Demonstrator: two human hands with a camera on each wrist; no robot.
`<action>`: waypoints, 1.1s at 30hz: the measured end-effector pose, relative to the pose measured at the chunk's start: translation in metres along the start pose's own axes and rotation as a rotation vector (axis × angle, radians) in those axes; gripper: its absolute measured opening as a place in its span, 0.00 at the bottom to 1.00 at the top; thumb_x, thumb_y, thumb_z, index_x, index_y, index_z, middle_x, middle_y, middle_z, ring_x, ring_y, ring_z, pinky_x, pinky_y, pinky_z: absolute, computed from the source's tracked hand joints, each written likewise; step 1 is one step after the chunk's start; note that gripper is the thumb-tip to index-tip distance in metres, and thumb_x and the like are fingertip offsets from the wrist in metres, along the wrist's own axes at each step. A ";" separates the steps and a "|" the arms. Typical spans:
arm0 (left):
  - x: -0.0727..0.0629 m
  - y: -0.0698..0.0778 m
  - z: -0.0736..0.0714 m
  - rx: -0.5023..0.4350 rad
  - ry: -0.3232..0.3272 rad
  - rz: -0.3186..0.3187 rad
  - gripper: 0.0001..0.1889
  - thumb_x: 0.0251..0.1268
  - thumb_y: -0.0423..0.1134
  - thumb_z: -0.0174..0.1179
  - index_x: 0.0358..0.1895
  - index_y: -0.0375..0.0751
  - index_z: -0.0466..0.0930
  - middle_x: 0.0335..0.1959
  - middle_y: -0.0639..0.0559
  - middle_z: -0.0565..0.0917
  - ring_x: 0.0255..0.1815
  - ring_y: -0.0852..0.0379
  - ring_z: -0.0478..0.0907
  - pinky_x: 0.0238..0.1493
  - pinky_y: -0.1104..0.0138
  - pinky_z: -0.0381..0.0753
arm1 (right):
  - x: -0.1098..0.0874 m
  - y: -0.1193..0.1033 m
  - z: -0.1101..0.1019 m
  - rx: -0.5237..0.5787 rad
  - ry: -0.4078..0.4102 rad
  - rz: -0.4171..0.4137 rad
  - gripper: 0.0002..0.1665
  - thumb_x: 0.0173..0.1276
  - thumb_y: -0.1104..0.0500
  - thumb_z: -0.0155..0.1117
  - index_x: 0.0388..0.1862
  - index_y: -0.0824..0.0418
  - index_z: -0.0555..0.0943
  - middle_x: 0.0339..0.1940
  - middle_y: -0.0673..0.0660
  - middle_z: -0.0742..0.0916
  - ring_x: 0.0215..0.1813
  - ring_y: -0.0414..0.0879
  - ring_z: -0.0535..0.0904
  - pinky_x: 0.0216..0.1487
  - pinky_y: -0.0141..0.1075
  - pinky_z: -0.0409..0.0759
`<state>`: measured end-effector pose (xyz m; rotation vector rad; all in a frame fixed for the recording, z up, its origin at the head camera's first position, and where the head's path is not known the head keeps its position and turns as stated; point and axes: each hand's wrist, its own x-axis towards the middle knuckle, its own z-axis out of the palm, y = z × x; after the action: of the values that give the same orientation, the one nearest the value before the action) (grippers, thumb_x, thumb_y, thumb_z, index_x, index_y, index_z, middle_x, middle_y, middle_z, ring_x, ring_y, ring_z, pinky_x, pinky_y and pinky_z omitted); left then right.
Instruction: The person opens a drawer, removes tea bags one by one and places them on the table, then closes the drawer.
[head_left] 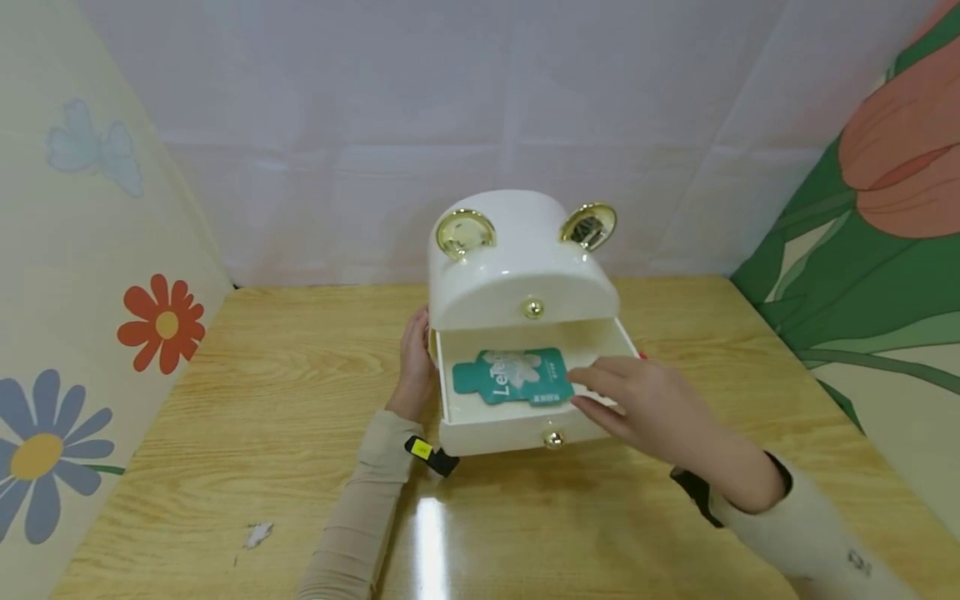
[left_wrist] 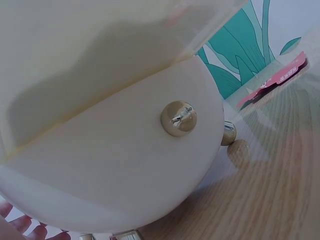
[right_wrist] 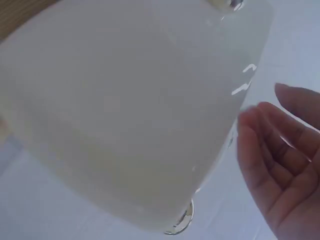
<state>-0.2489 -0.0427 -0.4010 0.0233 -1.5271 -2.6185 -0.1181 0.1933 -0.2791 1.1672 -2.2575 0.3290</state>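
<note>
A white storage box with two gold-rimmed round ears stands on the table, its lower drawer pulled out. In the drawer is a teal sachet with a white flower and lettering, its narrow spout end to the left. My right hand reaches over the drawer's right side, fingertips right at the sachet's right end, thumb and fingers apart. In the right wrist view, nothing shows between the fingers of that hand. My left hand rests against the box's left side, its fingers partly hidden behind it.
A pink packet lies on the table beyond the box in the left wrist view. Gold knobs stick out from the box front. A white scrap lies at the front left. Painted panels flank the wooden table, and white cloth hangs behind.
</note>
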 end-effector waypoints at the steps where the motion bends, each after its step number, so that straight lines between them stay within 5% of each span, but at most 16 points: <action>1: 0.000 0.000 0.000 0.004 0.000 -0.001 0.16 0.72 0.42 0.39 0.53 0.37 0.70 0.45 0.54 0.74 0.49 0.58 0.70 0.51 0.66 0.69 | 0.002 0.004 -0.002 0.025 -0.058 0.010 0.25 0.71 0.46 0.45 0.34 0.63 0.82 0.25 0.51 0.81 0.21 0.38 0.74 0.18 0.29 0.71; 6: -0.001 0.000 -0.001 0.035 -0.005 0.008 0.18 0.72 0.43 0.39 0.55 0.36 0.69 0.48 0.52 0.74 0.53 0.55 0.68 0.56 0.63 0.65 | 0.013 0.023 -0.008 0.150 -0.337 0.086 0.11 0.56 0.62 0.67 0.39 0.64 0.81 0.32 0.52 0.84 0.27 0.39 0.77 0.24 0.29 0.75; 10: -0.002 0.001 -0.001 0.052 -0.011 0.015 0.18 0.73 0.43 0.38 0.56 0.36 0.68 0.48 0.52 0.73 0.55 0.54 0.67 0.58 0.61 0.63 | 0.024 0.035 -0.010 0.192 -0.570 0.128 0.15 0.55 0.63 0.68 0.43 0.64 0.80 0.39 0.55 0.84 0.34 0.43 0.78 0.32 0.33 0.78; 13: -0.002 0.001 -0.002 0.050 -0.009 0.016 0.18 0.73 0.43 0.38 0.56 0.35 0.68 0.49 0.52 0.73 0.56 0.54 0.66 0.59 0.61 0.62 | 0.031 0.040 -0.007 0.228 -0.668 0.117 0.15 0.57 0.62 0.67 0.44 0.65 0.80 0.39 0.56 0.84 0.35 0.45 0.78 0.34 0.35 0.78; 27: -0.001 -0.002 0.002 0.006 0.005 0.005 0.18 0.71 0.41 0.40 0.55 0.35 0.68 0.48 0.52 0.73 0.55 0.55 0.67 0.58 0.62 0.64 | 0.047 0.052 0.038 0.175 -0.792 -0.067 0.13 0.60 0.54 0.63 0.37 0.63 0.79 0.27 0.52 0.80 0.31 0.45 0.75 0.34 0.38 0.75; 33: -0.002 -0.004 0.003 -0.003 0.005 0.003 0.18 0.71 0.40 0.39 0.56 0.33 0.67 0.46 0.53 0.74 0.54 0.55 0.67 0.56 0.63 0.65 | 0.048 0.053 0.050 0.079 -0.774 -0.085 0.23 0.62 0.51 0.62 0.48 0.68 0.76 0.34 0.59 0.81 0.36 0.49 0.76 0.39 0.42 0.76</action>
<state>-0.2472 -0.0375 -0.4032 0.0267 -1.5204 -2.6165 -0.2019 0.1698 -0.2887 1.6271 -2.8399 -0.1000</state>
